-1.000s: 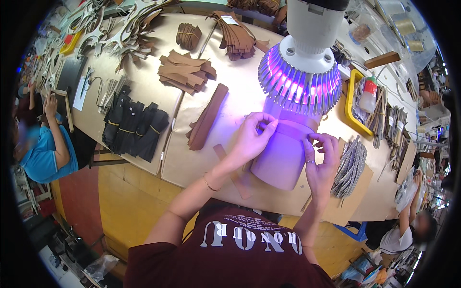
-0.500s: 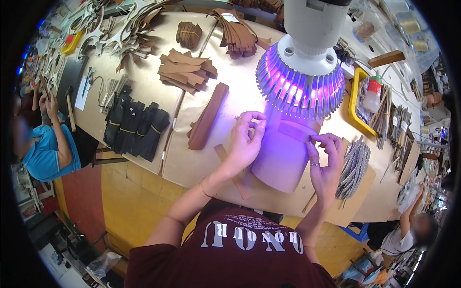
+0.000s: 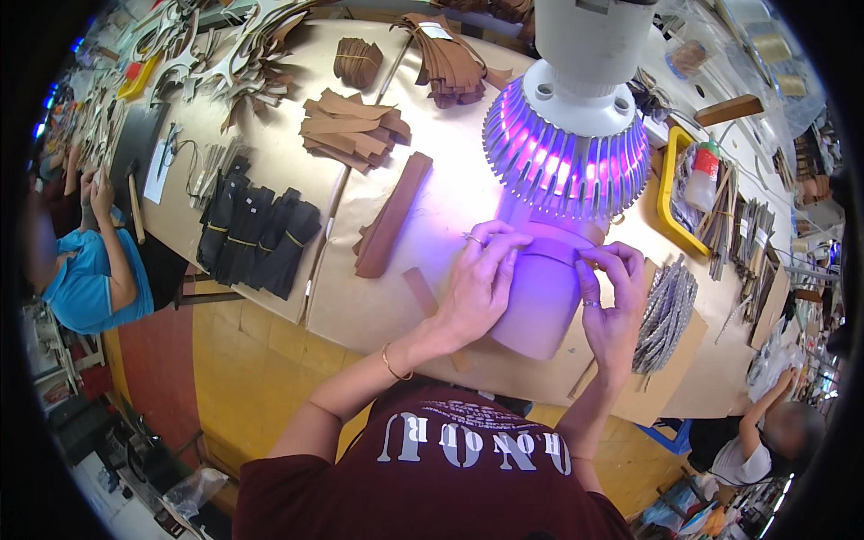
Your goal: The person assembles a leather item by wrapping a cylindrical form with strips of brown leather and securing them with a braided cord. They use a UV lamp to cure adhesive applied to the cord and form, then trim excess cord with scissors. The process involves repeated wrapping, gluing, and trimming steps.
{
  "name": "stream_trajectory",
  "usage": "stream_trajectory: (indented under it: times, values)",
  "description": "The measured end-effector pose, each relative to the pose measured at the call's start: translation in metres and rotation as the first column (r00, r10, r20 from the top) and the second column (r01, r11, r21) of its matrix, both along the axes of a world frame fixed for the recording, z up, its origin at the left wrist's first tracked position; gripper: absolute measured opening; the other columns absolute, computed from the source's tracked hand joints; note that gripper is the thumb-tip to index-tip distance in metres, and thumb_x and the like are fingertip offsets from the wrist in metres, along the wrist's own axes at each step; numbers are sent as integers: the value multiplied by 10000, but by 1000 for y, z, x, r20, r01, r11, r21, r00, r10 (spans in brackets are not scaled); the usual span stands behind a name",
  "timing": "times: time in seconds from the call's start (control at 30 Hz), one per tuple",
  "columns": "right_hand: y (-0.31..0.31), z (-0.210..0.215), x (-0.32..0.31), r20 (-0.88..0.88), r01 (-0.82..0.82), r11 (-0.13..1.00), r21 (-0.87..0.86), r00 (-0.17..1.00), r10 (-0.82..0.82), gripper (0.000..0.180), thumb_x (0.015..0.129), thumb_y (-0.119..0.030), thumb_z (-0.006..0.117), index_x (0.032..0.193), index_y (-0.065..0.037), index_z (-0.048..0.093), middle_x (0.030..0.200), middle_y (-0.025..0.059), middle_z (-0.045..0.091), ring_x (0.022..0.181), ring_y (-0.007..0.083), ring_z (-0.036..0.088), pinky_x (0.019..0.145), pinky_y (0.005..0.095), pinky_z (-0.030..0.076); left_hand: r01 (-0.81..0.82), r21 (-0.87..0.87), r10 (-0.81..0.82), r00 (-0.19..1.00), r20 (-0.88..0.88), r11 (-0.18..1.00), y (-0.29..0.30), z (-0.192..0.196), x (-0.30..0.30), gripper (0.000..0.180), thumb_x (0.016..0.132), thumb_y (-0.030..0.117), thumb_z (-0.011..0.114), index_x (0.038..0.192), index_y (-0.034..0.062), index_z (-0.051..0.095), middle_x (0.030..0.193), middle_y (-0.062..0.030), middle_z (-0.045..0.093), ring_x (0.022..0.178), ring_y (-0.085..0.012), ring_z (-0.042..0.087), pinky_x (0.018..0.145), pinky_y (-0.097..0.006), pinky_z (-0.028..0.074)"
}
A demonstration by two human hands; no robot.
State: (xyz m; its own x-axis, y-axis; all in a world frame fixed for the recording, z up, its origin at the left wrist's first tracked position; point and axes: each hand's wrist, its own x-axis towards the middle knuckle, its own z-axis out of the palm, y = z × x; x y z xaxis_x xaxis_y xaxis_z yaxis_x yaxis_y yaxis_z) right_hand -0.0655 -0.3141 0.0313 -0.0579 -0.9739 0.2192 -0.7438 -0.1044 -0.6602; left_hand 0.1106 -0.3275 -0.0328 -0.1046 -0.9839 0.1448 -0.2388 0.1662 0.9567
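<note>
Under the purple glow of a lamp [image 3: 567, 148] lies a tan sheet or form [image 3: 535, 315] with a rounded near edge. Across it runs a narrow strip [image 3: 551, 249], slightly curved and tinted by the light; it looks like leather. My left hand [image 3: 481, 288] has its thumb and forefinger closed at the strip's left end. At the other end, my right hand [image 3: 612, 306] pinches the strip between thumb and forefinger. Left of my left hand, a loose brown strip [image 3: 419, 290] lies on the table, partly behind that hand.
Brown strips are stacked [image 3: 392, 216] and piled [image 3: 354, 130] to the left, with banded black bundles [image 3: 256, 234] beyond. To the right are grey braided strips [image 3: 664, 315], a yellow tray [image 3: 670, 189] and a red-and-clear bottle [image 3: 702, 175]. A co-worker [image 3: 99, 270] is at far left.
My left hand has moved right and inward, from beside the form to the strip's left end. My right hand keeps its pinch at the right end, nearly still.
</note>
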Motion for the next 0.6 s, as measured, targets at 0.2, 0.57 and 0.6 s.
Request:
stream_trajectory:
  times: [0.2, 0.57, 0.6]
  values:
    - [11, -1, -5, 70, 177, 978, -106, 983, -170, 212, 847, -51, 698, 1052, -35, 651, 982, 87, 563, 769, 165, 533, 765, 304, 452, -96, -79, 121, 888, 443, 992, 22, -10, 56, 265, 877, 51, 575, 1130, 73, 652, 1151, -124, 546, 1045, -279, 528, 926, -415, 400]
    - [28, 10, 16, 178, 81, 996, -34, 981, -73, 121, 843, -41, 701, 947, -1, 653, 906, 88, 616, 776, 171, 569, 733, 303, 460, -120, -325, 344, 443, 828, 938, 59, -37, 91, 228, 806, 231, 719, 1021, 158, 708, 1242, -14, 561, 1205, -218, 436, 1046, -448, 237]
    - [29, 11, 19, 167, 66, 997, -28, 984, -61, 117, 839, -43, 706, 936, -3, 655, 905, 87, 619, 782, 176, 571, 728, 305, 461, -114, -366, 375, 463, 803, 924, 59, -39, 90, 207, 796, 218, 729, 993, 157, 714, 1211, -9, 581, 1186, -216, 456, 1046, -444, 229]
